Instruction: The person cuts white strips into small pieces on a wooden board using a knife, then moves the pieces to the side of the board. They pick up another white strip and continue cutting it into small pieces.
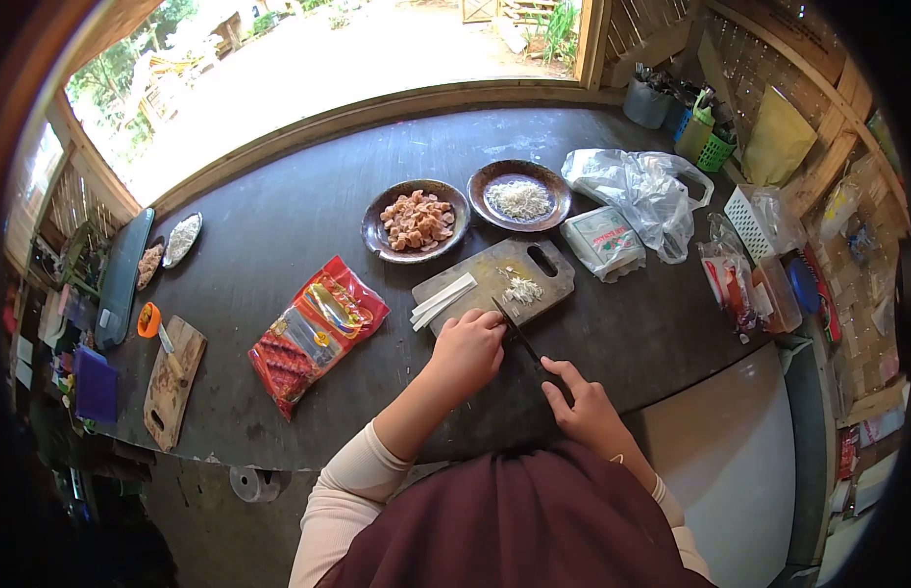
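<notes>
My left hand (470, 345) rests on the front edge of a grey cutting board (490, 265), its fingers curled over something hidden beneath them. In my right hand (579, 404) is a dark-bladed knife (520, 336), its tip beside my left fingertips. Several long white strips (445, 300) lie on the board just beyond my left hand. Farther right on it is a small heap of chopped white pieces (521, 289). Past the board stand a brown plate of pinkish-brown chunks (375, 238) and another brown plate of fine white bits (483, 202).
A red sausage packet (318, 335) lies left of the board. Farther left are a wooden board (171, 404) with a small knife (169, 349) and an orange cup (149, 320). Plastic bags (637, 191) and a white packet (604, 242) lie right; a window opens behind the dark table.
</notes>
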Demonstrator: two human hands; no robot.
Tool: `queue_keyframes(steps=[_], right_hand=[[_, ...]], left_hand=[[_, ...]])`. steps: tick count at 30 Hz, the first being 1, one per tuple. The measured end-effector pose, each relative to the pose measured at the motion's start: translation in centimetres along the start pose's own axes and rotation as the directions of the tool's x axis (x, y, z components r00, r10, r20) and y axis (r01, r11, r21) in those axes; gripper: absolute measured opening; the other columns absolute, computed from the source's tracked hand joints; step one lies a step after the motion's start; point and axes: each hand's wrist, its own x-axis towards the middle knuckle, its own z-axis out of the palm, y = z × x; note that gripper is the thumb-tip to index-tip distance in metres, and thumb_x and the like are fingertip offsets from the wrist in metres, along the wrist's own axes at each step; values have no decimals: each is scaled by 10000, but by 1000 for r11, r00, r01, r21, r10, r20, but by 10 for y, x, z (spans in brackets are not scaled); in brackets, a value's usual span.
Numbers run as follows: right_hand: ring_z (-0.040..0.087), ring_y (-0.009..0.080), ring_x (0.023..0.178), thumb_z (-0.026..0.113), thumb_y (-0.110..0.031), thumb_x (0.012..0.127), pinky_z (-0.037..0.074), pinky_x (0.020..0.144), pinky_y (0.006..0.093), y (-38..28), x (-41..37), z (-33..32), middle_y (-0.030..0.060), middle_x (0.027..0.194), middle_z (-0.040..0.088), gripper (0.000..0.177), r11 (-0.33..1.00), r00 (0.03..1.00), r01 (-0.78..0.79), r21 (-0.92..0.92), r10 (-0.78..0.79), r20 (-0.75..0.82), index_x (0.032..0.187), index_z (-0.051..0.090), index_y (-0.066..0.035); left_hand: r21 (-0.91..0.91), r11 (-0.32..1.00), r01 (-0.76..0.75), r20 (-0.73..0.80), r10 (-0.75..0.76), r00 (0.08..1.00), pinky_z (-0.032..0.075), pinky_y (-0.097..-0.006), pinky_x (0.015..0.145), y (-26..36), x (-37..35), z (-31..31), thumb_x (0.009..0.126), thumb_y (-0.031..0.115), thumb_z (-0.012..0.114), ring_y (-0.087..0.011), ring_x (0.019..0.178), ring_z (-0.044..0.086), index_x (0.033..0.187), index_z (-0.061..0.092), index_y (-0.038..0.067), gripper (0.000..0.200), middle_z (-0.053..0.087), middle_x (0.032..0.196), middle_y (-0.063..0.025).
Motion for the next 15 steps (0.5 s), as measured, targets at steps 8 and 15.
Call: queue_keyframes(steps=[8, 15], right_hand=[[649, 441, 850, 588, -223, 927, 521, 742, 467, 0, 1, -3, 252, 894, 673, 349, 999, 999, -43, -31, 44, 12, 1265, 581, -138], [649, 440, 847, 586, -208, 915, 524, 750, 475, 2, 15, 6, 254, 899, 673, 350, 999, 1000, -7, -47, 6, -12, 1258, 586, -140]], left_hand=[[-5, 1000, 9, 7, -9, 1000, 493, -388, 863, 2, 1, -3, 822, 176, 607, -219, 1151, 562, 1060, 683, 65, 273, 616, 1203, -33], [-10, 1000, -6, -18, 5, 1000, 494, -385, 867, -1, 1, 0, 819, 182, 614, -218, 1142, 568, 1046, 686, 72, 263, 623, 1185, -31]])
